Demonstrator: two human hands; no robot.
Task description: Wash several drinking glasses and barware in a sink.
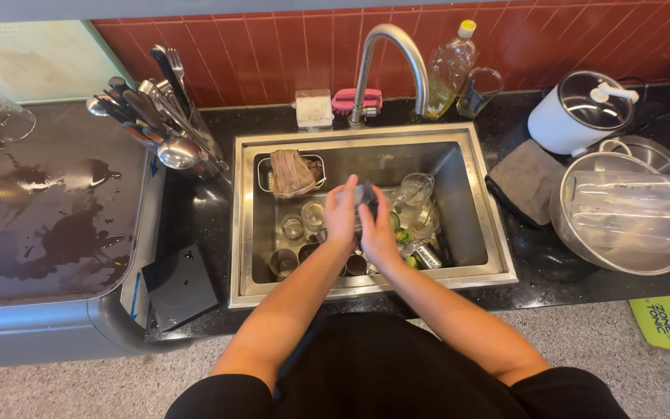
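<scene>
Both hands work a small dark object over the sink.
The left hand (342,213) and right hand (378,225) close their fingers around the dark object (364,192), keeping it above the steel sink (474,233) so drips land among the glasses (304,221).

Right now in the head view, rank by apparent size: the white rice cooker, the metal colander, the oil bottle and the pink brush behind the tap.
1. Metal colander, widest.
2. White rice cooker.
3. Oil bottle.
4. Pink brush, smallest.
The colander lies nearer the camera, which may exaggerate its lead.
</scene>
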